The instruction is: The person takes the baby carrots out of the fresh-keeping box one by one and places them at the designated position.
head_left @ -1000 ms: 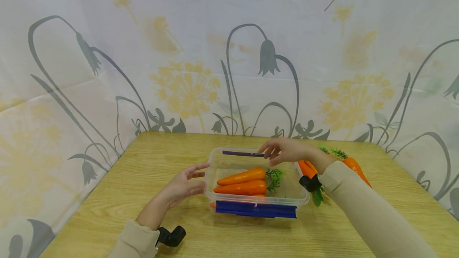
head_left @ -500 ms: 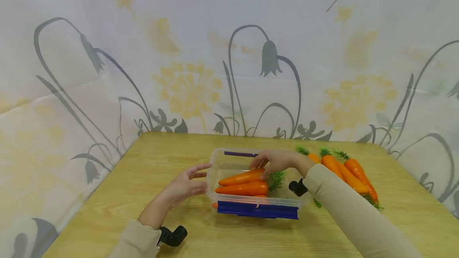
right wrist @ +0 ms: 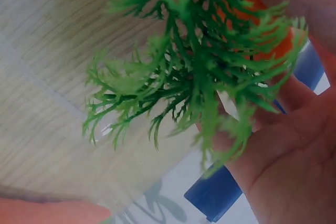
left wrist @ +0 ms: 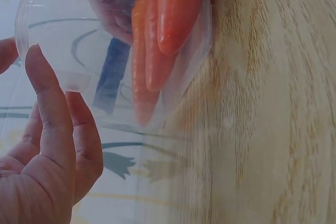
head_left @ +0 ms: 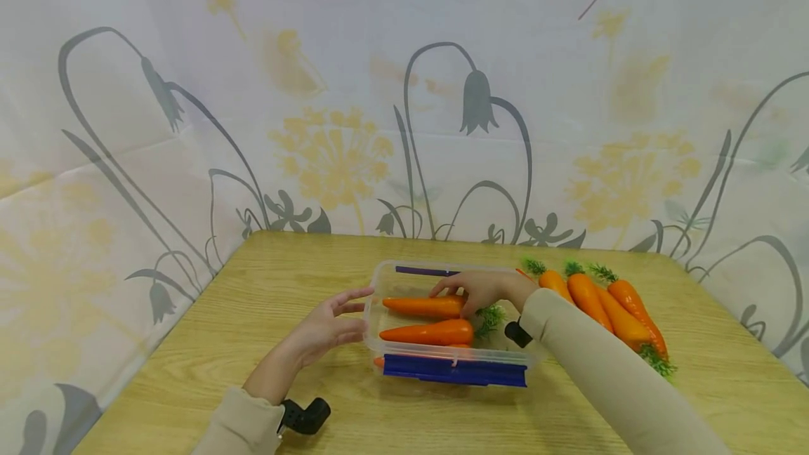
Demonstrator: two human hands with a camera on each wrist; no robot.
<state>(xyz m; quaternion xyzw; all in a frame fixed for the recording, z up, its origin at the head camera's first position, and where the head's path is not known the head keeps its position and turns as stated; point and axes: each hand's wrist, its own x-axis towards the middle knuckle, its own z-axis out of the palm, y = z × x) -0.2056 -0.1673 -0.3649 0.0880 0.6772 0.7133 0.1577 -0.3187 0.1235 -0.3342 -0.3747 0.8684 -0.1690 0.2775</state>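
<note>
A clear plastic box with blue latches stands on the table, and several orange carrots with green leafy tops lie in it. My right hand reaches over its far side and grips the far carrot near the leafy end. In the right wrist view, the green leaves hide part of the fingers. A second carrot lies nearer the front, with others partly hidden beneath. My left hand is at the box's left end, its fingers loosely extended and the thumb at the rim in the left wrist view.
Several more carrots lie in a group on the wooden table to the right of the box, partly behind the right arm. A flower-patterned curtain hangs behind and beside the table.
My right hand has come down from above the box's far rim and taken hold of the far carrot, which has turned slightly, away from the near one. The left hand stays put.
</note>
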